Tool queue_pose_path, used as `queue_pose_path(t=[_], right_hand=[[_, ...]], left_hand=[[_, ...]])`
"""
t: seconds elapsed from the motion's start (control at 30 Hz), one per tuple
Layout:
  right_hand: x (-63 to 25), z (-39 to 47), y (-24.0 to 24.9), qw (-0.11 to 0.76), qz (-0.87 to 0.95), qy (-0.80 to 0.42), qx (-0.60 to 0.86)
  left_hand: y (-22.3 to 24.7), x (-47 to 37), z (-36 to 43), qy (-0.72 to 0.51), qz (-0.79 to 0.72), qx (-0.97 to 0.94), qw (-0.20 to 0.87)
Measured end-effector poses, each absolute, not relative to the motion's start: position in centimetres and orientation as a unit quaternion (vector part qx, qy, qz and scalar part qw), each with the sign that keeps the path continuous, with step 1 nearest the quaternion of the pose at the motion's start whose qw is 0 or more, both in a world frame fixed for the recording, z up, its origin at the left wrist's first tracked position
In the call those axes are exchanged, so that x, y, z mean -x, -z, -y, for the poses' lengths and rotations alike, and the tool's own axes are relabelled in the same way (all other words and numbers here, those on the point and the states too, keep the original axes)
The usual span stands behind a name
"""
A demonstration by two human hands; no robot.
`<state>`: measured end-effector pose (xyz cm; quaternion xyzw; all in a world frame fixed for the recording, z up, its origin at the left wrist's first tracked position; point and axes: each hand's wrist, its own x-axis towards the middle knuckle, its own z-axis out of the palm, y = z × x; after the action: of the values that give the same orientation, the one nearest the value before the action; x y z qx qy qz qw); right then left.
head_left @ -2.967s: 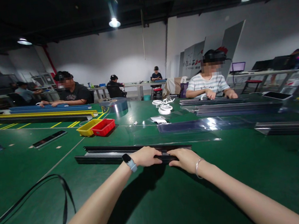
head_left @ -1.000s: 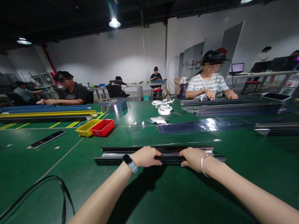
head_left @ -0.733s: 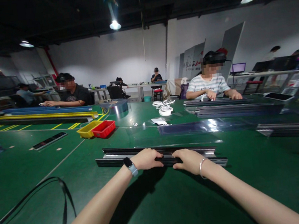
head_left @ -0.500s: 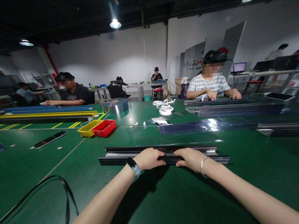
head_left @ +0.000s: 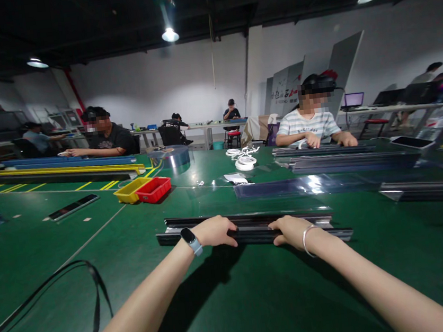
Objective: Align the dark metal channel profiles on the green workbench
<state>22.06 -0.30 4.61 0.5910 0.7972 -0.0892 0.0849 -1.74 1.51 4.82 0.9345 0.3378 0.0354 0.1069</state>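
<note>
A long black channel-shaped profile (head_left: 253,235) lies crosswise on the green table in front of me, its inner face pale and shiny near the ends. My left hand (head_left: 216,231), below a wrist with a smartwatch, grips its near edge left of the middle, thumb on the near side and fingers over the top. Farther right, my right hand (head_left: 290,229) has the same edge between thumb and fingers; a silver bangle circles that wrist. A stretch of bare profile shows between the two hands. The undersides of my fingers are hidden.
Beyond the profile lies a clear plastic strip (head_left: 280,188). A red bin (head_left: 154,190) and a yellow bin (head_left: 131,191) stand left of it, near a phone (head_left: 74,206). More dark profiles (head_left: 432,190) lie right. A black strap (head_left: 95,287) curls at left. A co-worker (head_left: 308,124) sits opposite.
The profile has shifted slightly to the right. My hands have moved farther apart along it, the left a little leftward and the right a little rightward.
</note>
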Motion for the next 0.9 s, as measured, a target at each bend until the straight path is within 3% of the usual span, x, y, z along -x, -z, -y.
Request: queue_pose_path(t=[0.17, 0.4, 0.9], right_hand=[[-21.6, 1.0, -4.6, 0.081, -0.799, 0.05, -0.594], [-19.5, 1.4, -3.3, -0.051, -0.85, 0.059, -0.521], [-20.1, 0.9, -3.4, -0.011, -0.828, 0.069, -0.556]], left_hand=[[-4.4, 1.5, -1.5, -0.05, -0.341, -0.932, 0.11], [-3.9, 1.3, -1.3, -0.066, -0.339, -0.93, 0.123], [-4.1, 1.3, -0.7, -0.059, -0.345, -0.936, 0.046]])
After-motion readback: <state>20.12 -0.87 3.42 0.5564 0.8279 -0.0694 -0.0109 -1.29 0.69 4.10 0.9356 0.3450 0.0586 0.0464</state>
